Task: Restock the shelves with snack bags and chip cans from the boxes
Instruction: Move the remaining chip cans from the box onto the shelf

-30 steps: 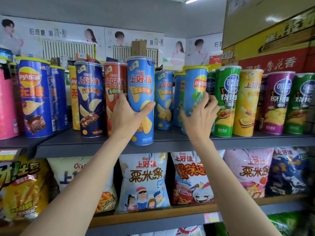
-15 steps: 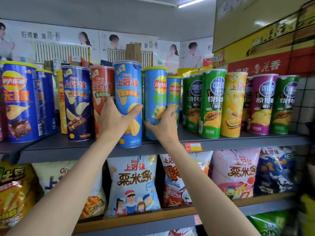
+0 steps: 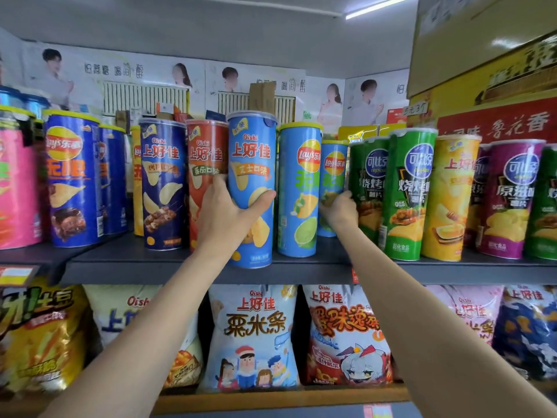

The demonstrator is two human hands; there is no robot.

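My left hand (image 3: 229, 215) grips a light blue Oishi chip can (image 3: 252, 164) that stands upright at the front edge of the grey upper shelf (image 3: 135, 260). My right hand (image 3: 339, 208) reaches deeper and holds a smaller-looking blue Lay's can (image 3: 333, 170) set behind a front blue Lay's lime can (image 3: 298, 188). A red Oishi can (image 3: 205, 158) and a dark blue Oishi can (image 3: 162, 182) stand just left of my left hand.
Green cans (image 3: 407, 191), a yellow can (image 3: 449, 194) and a purple can (image 3: 509, 197) fill the shelf to the right. Blue Lay's cans (image 3: 72, 176) and a pink can (image 3: 15, 188) stand left. Snack bags (image 3: 253, 336) line the wooden shelf below. A cardboard box (image 3: 482, 46) looms top right.
My right hand let go of the front Lay's lime can and moved right and deeper onto the rear Lay's can. My left hand keeps its grip on the Oishi can.
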